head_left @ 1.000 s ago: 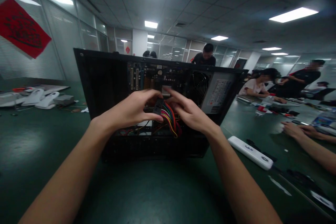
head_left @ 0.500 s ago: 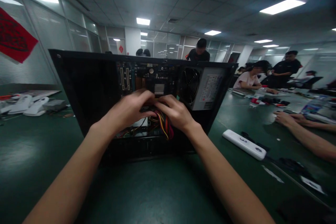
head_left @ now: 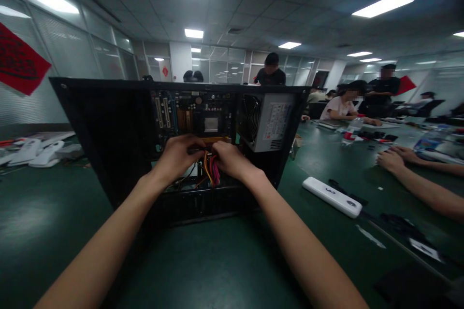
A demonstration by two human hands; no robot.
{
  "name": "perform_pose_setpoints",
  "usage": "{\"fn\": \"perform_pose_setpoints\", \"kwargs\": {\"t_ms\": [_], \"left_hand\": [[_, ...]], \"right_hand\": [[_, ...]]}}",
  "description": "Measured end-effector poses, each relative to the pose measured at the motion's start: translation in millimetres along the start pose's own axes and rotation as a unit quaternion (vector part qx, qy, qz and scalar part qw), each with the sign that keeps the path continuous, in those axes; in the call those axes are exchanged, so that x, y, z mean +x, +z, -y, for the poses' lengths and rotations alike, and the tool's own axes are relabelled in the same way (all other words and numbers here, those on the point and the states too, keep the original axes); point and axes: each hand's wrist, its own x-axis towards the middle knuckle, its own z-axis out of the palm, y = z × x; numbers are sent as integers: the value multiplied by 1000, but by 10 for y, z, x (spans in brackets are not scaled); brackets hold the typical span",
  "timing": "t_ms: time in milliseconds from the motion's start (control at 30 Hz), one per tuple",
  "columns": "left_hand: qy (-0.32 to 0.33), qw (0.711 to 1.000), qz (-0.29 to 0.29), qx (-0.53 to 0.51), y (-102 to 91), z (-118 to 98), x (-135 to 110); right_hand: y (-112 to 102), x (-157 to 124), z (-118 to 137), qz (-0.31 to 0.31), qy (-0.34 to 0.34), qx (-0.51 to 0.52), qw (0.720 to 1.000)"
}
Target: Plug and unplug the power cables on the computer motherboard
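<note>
An open black computer case (head_left: 108,130) stands on the green table (head_left: 217,260), its motherboard (head_left: 195,113), fan and grey power supply (head_left: 273,123) facing me. My left hand (head_left: 177,154) and my right hand (head_left: 230,160) are both deep inside it, fingers curled and pressed together at a black connector on a bundle of red, yellow and orange wires (head_left: 210,169). The connector itself is mostly hidden between my fingers, just below the motherboard.
A white numbered bar (head_left: 331,196) and dark cables lie right of the case. Another person's forearms and hands (head_left: 395,159) rest on the table at right. White handsets (head_left: 36,152) lie at far left. Several people work at the back right.
Both hands have pushed farther into the case and lower, closing over the connector and wires. The camera view has shifted right and down a little.
</note>
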Motion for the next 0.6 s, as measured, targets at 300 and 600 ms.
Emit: {"fn": "perform_pose_setpoints", "kwargs": {"t_ms": [300,600], "left_hand": [[-35,992,116,39,306,257,136],[-49,988,139,56,447,384,86]], "right_hand": [[139,36,-74,85,70,-75,991],[137,37,-87,67,70,-59,994]]}}
